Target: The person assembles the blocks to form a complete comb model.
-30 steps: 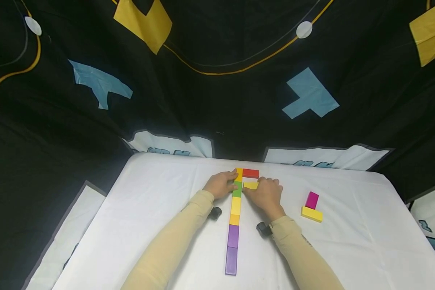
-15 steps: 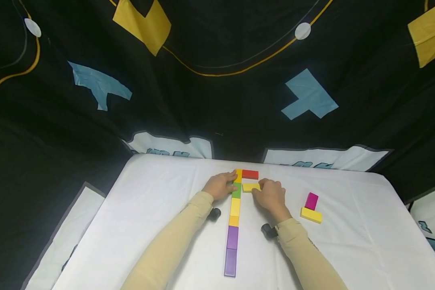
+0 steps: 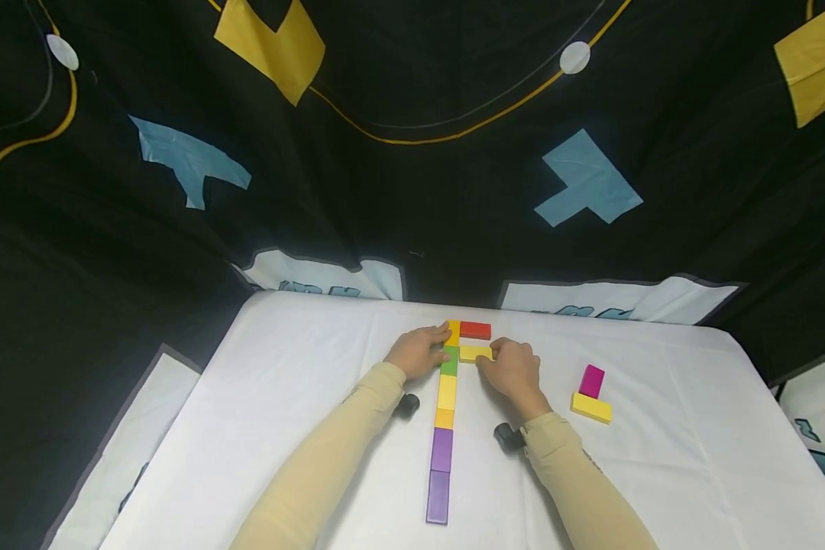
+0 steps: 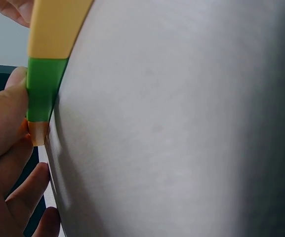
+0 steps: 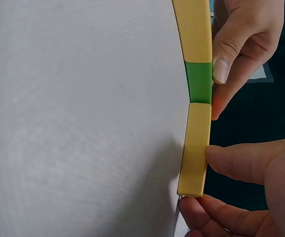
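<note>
A straight column of blocks runs away from the person: two purple blocks (image 3: pixel 440 471), several yellow and orange ones, and a green block (image 3: pixel 449 361) near the far end. My left hand (image 3: pixel 417 352) rests along the column's left side, thumb on the green block and fingers by the far orange block (image 3: pixel 453 331). With thumb on its near side and fingers at its right end, my right hand (image 3: pixel 516 370) pinches a yellow block (image 3: pixel 477 354). That block lies crosswise, its left end against the green block. A red block (image 3: pixel 475 330) lies parallel beyond it.
On the right of the white-covered table (image 3: pixel 660 473), a magenta block (image 3: pixel 592 380) touches a yellow block (image 3: pixel 590 407). A black curtain (image 3: pixel 412 214) hangs behind the far edge.
My right hand has shifted right, its thumb leaving the spot beside the green block for the yellow block's right part. The yellow block has closed a thin gap to the column. My left hand stays put.
</note>
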A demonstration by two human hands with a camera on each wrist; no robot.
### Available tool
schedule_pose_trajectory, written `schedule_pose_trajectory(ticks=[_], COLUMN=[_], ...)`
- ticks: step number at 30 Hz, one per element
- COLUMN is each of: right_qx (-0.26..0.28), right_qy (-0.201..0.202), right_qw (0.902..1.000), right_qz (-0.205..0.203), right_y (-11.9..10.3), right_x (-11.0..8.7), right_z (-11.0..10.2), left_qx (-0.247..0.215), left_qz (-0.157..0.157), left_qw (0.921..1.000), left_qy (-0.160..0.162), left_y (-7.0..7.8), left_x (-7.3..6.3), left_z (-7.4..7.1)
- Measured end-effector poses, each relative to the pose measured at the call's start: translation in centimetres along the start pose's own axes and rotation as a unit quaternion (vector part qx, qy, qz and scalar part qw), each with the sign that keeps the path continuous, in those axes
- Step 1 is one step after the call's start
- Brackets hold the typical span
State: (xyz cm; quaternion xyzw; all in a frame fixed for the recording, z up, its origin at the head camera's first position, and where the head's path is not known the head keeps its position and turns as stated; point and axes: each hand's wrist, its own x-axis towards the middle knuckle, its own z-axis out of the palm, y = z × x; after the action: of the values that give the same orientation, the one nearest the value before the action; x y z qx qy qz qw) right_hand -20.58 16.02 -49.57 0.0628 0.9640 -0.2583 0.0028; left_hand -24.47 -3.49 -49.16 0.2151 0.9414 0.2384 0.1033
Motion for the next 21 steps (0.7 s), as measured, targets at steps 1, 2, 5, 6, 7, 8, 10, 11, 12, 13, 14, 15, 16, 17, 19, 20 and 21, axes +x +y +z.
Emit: schedule_pose_trajectory(ticks=[1, 2, 5, 6, 7, 8, 10, 11, 12, 13, 14, 15, 16, 17, 19, 20, 21], right_qx=[0.001, 0.001, 0.002, 0.003, 0.004, 0.005, 0.01, 0.011, 0.012, 0.015, 0.016, 0.019, 0.022, 0.027, 0.041, 0.049, 0.057], right_qy=[0.001, 0.001, 0.001, 0.0, 0.0, -0.001, 0.0, 0.001, 0.001, 0.001, 0.0, -0.001, -0.003, -0.006, -0.01, -0.012, -0.012], right_qw=[1.0, 1.0, 1.0, 1.0, 1.0, 1.0, 0.9999, 0.9999, 0.9999, 0.9999, 0.9998, 0.9998, 0.9996, 0.9994, 0.9985, 0.9979, 0.9974], right_qz=[-0.001, -0.001, 0.0, 0.001, 0.003, 0.005, 0.006, 0.006, 0.006, 0.007, 0.009, 0.012, 0.016, 0.021, 0.033, 0.04, 0.043], right_y=[0.0, 0.0, 0.0, 0.0, 0.0, 0.0, 0.0, 0.0, 0.0, 0.0, 0.1, 0.1, 0.2, 0.2, 0.3, 0.4, 0.5], right_x=[0.0, 0.0, 0.0, 0.0, 0.0, -0.1, -0.1, 0.0, 0.0, -0.1, -0.1, -0.1, -0.2, -0.2, -0.4, -0.5, -0.6], right_z=[0.0, 0.0, -0.1, -0.1, -0.1, -0.1, 0.0, 0.0, 0.0, 0.0, -0.1, -0.1, -0.2, -0.3, -0.7, -1.0, -1.3], left_qx=[0.001, 0.001, 0.003, 0.003, 0.005, 0.005, 0.006, 0.006, 0.006, 0.006, 0.006, 0.006, 0.004, 0.005, 0.004, 0.004, 0.003], left_qz=[0.0, 0.0, -0.002, -0.001, -0.001, -0.001, -0.002, -0.002, -0.002, -0.002, -0.003, -0.004, -0.005, -0.005, -0.004, -0.005, -0.005], left_qw=[1.0, 1.0, 1.0, 1.0, 1.0, 1.0, 1.0, 1.0, 1.0, 1.0, 1.0, 1.0, 1.0, 1.0, 1.0, 1.0, 1.0], left_qy=[0.001, 0.001, 0.001, 0.001, 0.0, 0.0, -0.001, -0.001, -0.001, -0.001, -0.001, -0.001, -0.001, -0.002, -0.004, -0.004, -0.005], left_y=[0.0, 0.0, -0.1, -0.1, -0.1, -0.1, -0.1, -0.1, -0.1, -0.1, 0.0, 0.0, 0.0, 0.0, 0.0, 0.0, 0.0], left_x=[0.0, 0.0, 0.1, 0.1, 0.1, 0.1, 0.2, 0.2, 0.2, 0.1, 0.1, 0.1, 0.1, 0.1, 0.1, 0.1, 0.1], left_z=[0.0, 0.0, 0.1, 0.1, 0.1, 0.1, 0.1, 0.1, 0.1, 0.1, 0.1, 0.0, 0.0, 0.0, 0.0, 0.0, 0.0])
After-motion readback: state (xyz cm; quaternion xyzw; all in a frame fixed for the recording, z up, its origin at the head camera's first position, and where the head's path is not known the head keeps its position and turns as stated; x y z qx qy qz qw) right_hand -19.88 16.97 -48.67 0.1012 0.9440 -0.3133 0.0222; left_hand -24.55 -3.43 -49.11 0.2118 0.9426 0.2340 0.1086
